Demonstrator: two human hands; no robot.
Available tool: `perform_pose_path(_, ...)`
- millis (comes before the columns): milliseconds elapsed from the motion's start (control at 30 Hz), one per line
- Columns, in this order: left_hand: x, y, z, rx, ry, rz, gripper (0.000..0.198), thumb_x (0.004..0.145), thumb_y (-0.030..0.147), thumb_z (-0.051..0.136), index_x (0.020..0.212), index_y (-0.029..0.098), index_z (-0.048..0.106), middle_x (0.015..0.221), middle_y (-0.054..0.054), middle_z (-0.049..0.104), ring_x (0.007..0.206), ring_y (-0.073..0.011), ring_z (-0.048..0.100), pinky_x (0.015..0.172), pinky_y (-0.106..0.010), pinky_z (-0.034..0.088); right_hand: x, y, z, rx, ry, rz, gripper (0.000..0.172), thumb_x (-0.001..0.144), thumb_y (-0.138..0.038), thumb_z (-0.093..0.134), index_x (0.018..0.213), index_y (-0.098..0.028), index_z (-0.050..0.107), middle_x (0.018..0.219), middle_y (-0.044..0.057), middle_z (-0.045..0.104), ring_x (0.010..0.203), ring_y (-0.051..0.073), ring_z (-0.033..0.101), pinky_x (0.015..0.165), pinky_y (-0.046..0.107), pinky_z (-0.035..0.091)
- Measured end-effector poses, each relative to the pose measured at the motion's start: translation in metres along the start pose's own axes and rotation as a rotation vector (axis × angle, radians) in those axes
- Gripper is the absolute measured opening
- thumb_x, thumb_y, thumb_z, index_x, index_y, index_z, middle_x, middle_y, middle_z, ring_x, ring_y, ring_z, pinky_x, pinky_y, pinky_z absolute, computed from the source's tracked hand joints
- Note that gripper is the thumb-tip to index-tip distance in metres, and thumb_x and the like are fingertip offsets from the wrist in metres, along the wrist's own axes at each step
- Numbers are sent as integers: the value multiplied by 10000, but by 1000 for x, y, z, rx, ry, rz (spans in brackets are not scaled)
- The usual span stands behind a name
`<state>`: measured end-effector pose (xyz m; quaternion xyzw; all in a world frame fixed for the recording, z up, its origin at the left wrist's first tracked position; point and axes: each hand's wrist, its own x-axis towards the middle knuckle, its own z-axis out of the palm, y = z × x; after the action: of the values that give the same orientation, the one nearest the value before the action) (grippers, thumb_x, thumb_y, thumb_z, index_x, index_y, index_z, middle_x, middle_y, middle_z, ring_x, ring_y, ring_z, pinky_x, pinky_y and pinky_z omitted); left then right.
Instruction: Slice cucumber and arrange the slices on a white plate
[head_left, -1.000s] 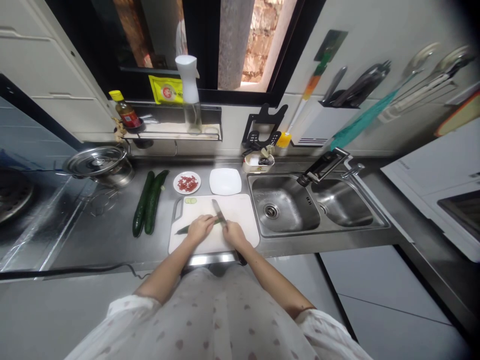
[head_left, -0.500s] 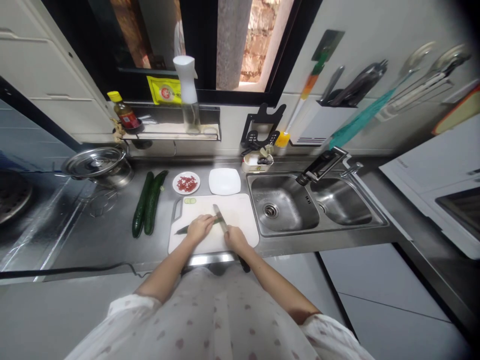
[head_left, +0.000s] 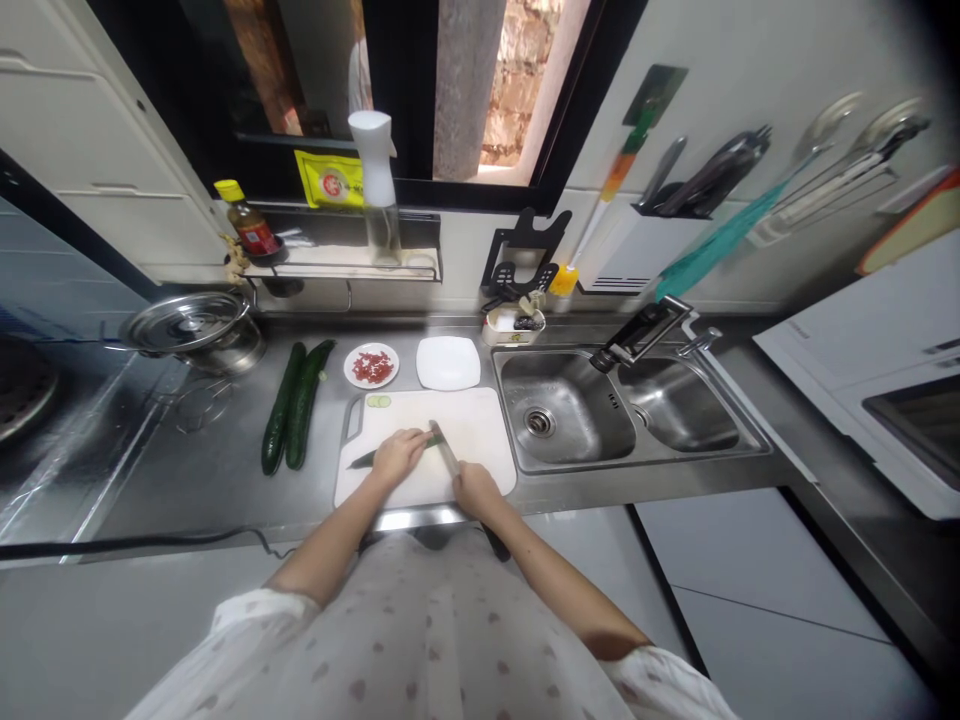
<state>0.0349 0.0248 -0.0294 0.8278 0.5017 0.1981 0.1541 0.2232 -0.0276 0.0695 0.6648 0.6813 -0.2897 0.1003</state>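
Observation:
On the white cutting board [head_left: 472,420], my left hand [head_left: 398,456] is closed over a dark green cucumber [head_left: 364,460] and covers its middle. One end shows to the left, a short cut end to the right. My right hand [head_left: 478,491] grips a knife [head_left: 445,448], whose blade points away from me and lies against or close beside the cut end; contact is hard to tell. Thin cucumber slices [head_left: 379,401] lie at the board's upper left corner. Two whole cucumbers [head_left: 289,408] rest side by side on the counter to the left.
Behind the board stand a plate of chopped red pieces [head_left: 372,367] and a square white plate [head_left: 448,362]. A double sink [head_left: 570,455] with a black faucet [head_left: 637,335] adjoins the board's right side. A lidded steel pot [head_left: 195,330] stands at the left.
The knife tip has come slightly nearer to me, and my right hand has shifted a little toward me and to the right. My left hand stays on the cucumber.

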Motion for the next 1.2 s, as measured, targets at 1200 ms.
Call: perform_pose_path(1200, 0, 1, -1, 0, -13, -20, 332, 944, 254, 476, 1236, 296, 630, 1095, -29, 669, 970, -166, 577, 835, -273, 473, 8, -6, 1, -31, 1, 0, 310, 908, -124, 400, 1117, -93, 627, 1088, 186, 666, 1015, 236, 641, 797, 281, 455)
